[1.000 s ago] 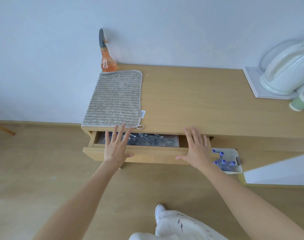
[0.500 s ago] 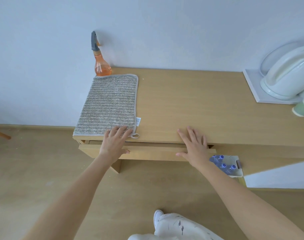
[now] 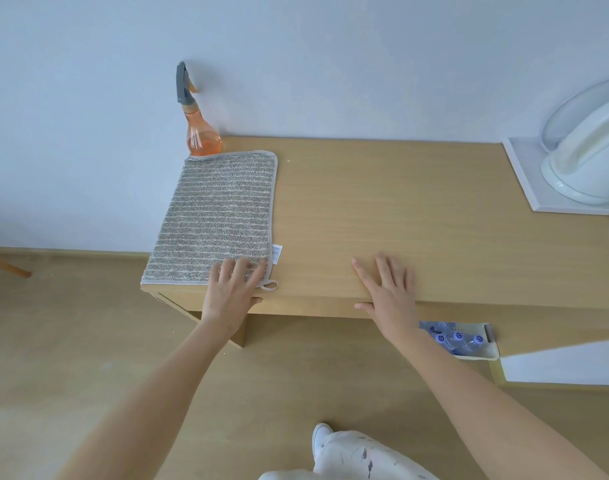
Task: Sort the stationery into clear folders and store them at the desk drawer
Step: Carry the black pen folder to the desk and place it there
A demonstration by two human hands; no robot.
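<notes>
Head view: light-wood drawer front [image 3: 303, 306] sits flush under the front edge of the light-wood desk [image 3: 382, 209], w/ both hands flat against it, fingers straight & spread. Left hand [image 3: 232, 292] has fingertips over the corner of the grey striped rectangular cloth [image 3: 213, 216], thumb on the drawer front; right hand [image 3: 389, 292] lies over the bare desk edge. Orange spray bottle w/ grey trigger [image 3: 197, 129] stands behind the cloth at the wall, white rounded appliance [image 3: 590, 157] far right, bottles w/ purple caps in a pale tray [image 3: 462, 341] on the floor below the right wrist.
</notes>
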